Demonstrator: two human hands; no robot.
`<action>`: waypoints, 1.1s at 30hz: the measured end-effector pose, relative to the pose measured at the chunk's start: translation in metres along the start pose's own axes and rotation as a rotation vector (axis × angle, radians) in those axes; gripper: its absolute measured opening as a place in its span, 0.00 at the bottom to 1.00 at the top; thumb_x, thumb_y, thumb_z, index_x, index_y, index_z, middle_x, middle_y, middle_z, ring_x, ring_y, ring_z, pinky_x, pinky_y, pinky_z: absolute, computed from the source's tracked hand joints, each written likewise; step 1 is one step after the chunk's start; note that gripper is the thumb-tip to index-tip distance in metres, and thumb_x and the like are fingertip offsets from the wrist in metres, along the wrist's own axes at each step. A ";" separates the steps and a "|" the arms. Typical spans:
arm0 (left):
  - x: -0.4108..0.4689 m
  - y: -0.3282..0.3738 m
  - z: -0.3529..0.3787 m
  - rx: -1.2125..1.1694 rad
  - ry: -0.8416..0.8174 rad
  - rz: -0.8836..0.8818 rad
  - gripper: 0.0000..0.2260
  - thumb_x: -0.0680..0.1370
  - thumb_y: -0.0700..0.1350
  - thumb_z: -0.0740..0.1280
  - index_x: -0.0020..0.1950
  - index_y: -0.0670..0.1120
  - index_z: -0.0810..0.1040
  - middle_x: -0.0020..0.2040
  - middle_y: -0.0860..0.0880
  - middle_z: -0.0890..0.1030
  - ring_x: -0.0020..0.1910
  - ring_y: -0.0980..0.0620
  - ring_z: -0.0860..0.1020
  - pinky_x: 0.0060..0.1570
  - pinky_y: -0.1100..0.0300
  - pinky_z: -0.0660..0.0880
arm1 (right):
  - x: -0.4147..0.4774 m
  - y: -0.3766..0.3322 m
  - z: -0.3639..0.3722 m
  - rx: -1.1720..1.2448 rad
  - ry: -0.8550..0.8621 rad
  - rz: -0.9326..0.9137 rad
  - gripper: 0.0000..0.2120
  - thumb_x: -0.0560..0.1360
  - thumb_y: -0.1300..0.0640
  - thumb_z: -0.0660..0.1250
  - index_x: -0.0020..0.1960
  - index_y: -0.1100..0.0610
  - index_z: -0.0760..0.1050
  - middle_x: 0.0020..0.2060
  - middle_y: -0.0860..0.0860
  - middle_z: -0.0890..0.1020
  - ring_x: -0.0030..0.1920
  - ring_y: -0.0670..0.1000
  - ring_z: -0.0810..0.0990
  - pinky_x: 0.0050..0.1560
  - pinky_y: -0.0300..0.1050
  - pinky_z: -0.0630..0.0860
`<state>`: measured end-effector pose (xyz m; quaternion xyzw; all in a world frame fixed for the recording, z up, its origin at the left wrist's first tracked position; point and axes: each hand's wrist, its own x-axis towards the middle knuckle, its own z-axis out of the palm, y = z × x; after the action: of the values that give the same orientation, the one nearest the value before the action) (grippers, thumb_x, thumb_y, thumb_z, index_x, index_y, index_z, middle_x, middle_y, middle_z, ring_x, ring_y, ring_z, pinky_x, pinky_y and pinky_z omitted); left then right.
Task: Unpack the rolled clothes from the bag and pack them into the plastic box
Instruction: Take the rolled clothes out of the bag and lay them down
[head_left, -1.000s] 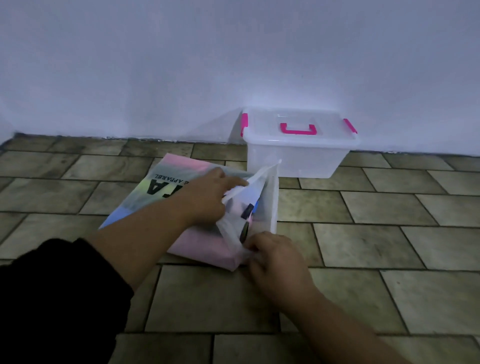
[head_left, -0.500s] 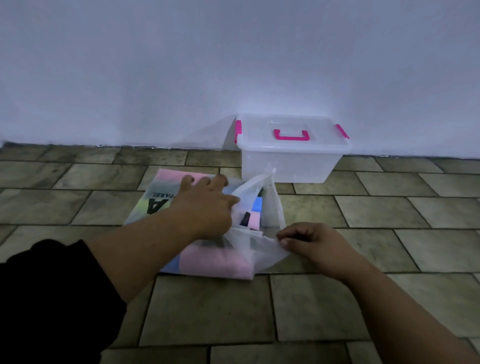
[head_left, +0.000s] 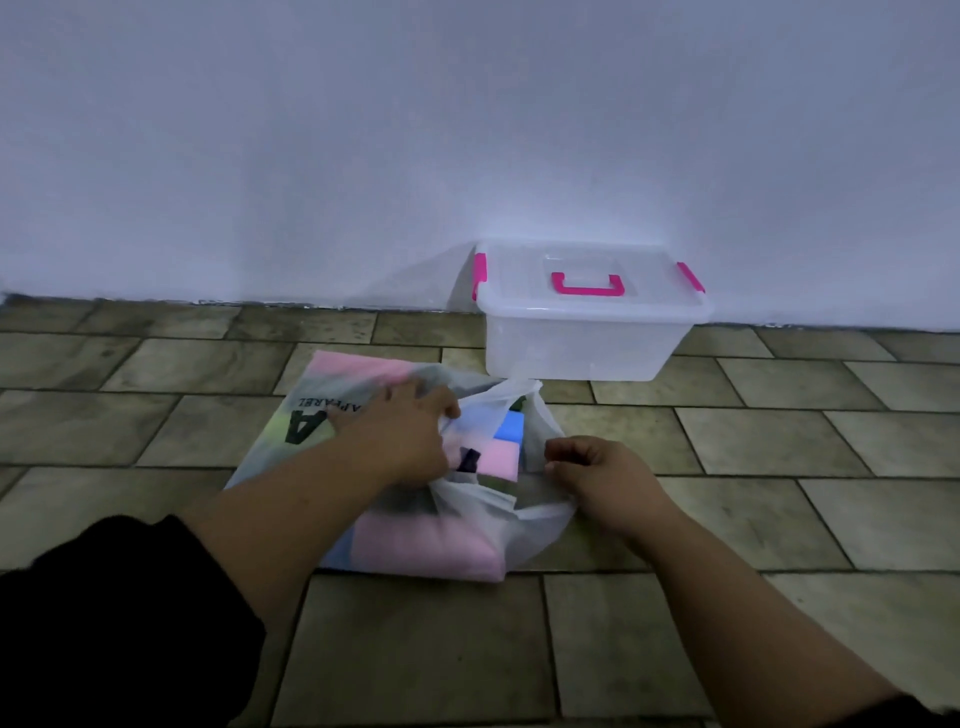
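A translucent plastic bag (head_left: 332, 400) with black lettering lies on the tiled floor, its mouth facing right. Rolled clothes show inside the opening: a pink roll (head_left: 501, 457), a blue one (head_left: 509, 432) and a larger pink roll (head_left: 421, 545) at the near side. My left hand (head_left: 400, 436) holds the upper edge of the bag's mouth. My right hand (head_left: 597, 473) pinches the right edge and pulls it outward. The clear plastic box (head_left: 587, 332) with a pink handle and pink clips stands shut against the wall, just beyond the bag.
A white wall (head_left: 467, 130) rises directly behind the box. Brown tiled floor (head_left: 779, 441) stretches to the right and left of the bag and toward me.
The bag's mouth has been pulled wider. My right hand moved from the bag's lower corner to its right edge. My left hand shifted on the upper edge.
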<state>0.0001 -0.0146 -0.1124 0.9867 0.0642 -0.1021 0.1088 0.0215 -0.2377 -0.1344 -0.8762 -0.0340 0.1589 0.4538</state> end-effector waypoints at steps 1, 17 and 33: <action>0.000 -0.005 0.005 -0.048 0.025 0.007 0.22 0.73 0.55 0.65 0.65 0.65 0.62 0.75 0.52 0.56 0.75 0.45 0.52 0.64 0.27 0.53 | 0.003 -0.002 0.000 0.025 -0.012 0.015 0.16 0.73 0.56 0.69 0.61 0.53 0.79 0.55 0.47 0.82 0.54 0.47 0.80 0.60 0.45 0.74; -0.010 0.004 0.040 -0.189 0.150 -0.037 0.28 0.78 0.53 0.57 0.74 0.66 0.48 0.78 0.53 0.42 0.75 0.42 0.34 0.64 0.31 0.32 | 0.040 -0.038 0.030 0.135 -0.090 -0.009 0.17 0.76 0.54 0.65 0.64 0.52 0.74 0.55 0.51 0.81 0.53 0.52 0.80 0.60 0.52 0.75; -0.011 0.004 0.050 -0.170 0.227 -0.029 0.28 0.76 0.56 0.57 0.74 0.65 0.49 0.78 0.55 0.44 0.75 0.45 0.36 0.64 0.32 0.33 | 0.040 -0.027 0.010 0.114 -0.130 -0.023 0.04 0.71 0.56 0.68 0.38 0.50 0.77 0.34 0.48 0.78 0.31 0.47 0.72 0.24 0.36 0.67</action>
<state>-0.0196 -0.0315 -0.1568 0.9781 0.0989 0.0143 0.1825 0.0589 -0.2059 -0.1282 -0.8364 -0.0643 0.2120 0.5014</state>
